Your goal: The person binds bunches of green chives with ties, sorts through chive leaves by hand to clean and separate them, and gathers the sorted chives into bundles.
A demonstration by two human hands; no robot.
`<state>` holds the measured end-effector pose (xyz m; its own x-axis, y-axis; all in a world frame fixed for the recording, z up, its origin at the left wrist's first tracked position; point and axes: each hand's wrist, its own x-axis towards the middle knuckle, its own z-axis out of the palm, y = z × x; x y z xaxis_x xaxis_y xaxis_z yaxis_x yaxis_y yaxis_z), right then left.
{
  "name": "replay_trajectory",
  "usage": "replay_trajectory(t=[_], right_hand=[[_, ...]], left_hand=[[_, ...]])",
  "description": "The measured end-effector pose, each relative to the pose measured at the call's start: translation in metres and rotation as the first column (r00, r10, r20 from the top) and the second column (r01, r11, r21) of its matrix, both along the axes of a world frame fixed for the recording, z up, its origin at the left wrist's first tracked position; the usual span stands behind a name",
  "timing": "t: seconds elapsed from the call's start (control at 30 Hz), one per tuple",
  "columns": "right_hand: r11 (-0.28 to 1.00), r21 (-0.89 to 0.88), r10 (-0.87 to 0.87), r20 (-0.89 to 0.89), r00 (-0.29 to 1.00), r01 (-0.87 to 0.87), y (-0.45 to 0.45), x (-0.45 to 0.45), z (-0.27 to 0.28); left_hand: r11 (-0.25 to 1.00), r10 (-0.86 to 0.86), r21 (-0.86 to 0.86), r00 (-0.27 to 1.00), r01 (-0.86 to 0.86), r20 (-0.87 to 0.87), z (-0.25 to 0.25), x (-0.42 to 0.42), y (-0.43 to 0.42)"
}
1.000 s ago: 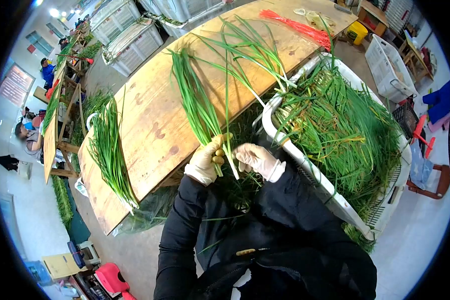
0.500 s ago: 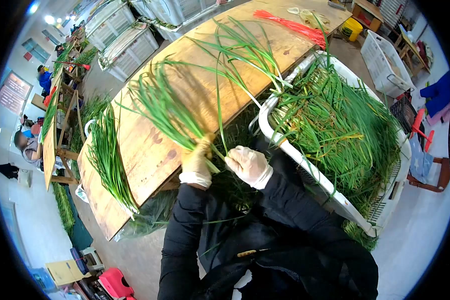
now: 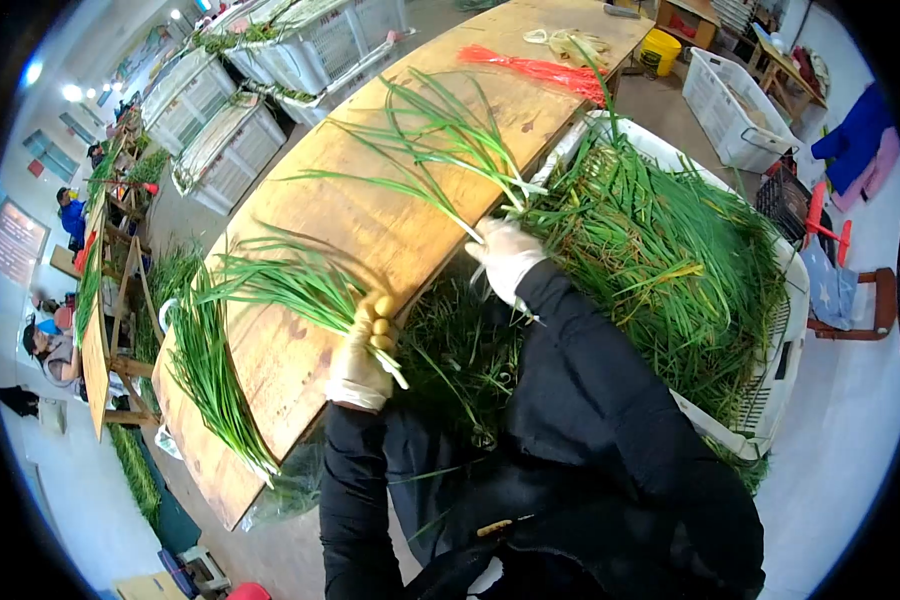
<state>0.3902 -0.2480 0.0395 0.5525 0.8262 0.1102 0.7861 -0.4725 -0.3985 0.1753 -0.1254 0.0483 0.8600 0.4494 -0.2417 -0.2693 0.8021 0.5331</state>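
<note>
Gloved, my left hand (image 3: 362, 360) is closed round the white stem ends of a bunch of green stalks (image 3: 300, 283), whose leaves reach left over the wooden table (image 3: 315, 225). My right hand (image 3: 507, 257), also gloved, is at the table's front edge, its fingers closed at the white end of some loose stalks (image 3: 415, 185). More loose stalks (image 3: 470, 145) lie just behind it, their white ends pointing at the crate. A separate bundle (image 3: 210, 375) rests at the table's left end. Right of my right hand, a white crate (image 3: 795, 300) is heaped with green stalks (image 3: 660, 240).
Red ties (image 3: 540, 72) lie at the table's far end. A yellow bucket (image 3: 658, 50) and another white crate (image 3: 735, 110) stand beyond. Stacked white crates (image 3: 235, 150) are behind the table. Two people (image 3: 55, 350) (image 3: 71, 215) are at a far-left table.
My left hand has moved left with its bunch, which now tilts further left. My right hand has moved up and right, away from it, to the loose stalks. The view has shifted.
</note>
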Motion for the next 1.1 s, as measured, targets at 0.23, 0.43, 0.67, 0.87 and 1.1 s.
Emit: replay_trajectory(t=[0.23,0.43,0.67,0.87,1.1], right_hand=[[0.661,0.273,0.745,-0.35,0.568,-0.699,-0.023,-0.049,0.03],[0.921,0.19,-0.383,0.298,0.874,0.339,-0.008,0.084,0.023],[0.967,0.117,-0.243,0.151,0.958,0.227,-0.002,0.094,0.013],[0.647,0.211,0.686,-0.58,0.439,-0.732,-0.035,0.051,0.038],[0.904,-0.403,-0.088,0.151,0.985,0.142,0.011,0.092,0.024]], left_hand=[[0.995,0.071,0.073,0.987,-0.06,-0.147,-0.003,0.011,-0.025],[0.978,0.05,-0.202,0.999,-0.044,0.021,0.014,0.008,-0.019],[0.965,0.232,-0.125,0.973,-0.229,0.008,0.021,0.002,-0.013],[0.97,0.239,-0.055,0.97,-0.237,0.036,0.022,-0.01,0.003],[0.985,0.129,-0.109,0.991,-0.132,-0.036,0.022,0.005,-0.018]])
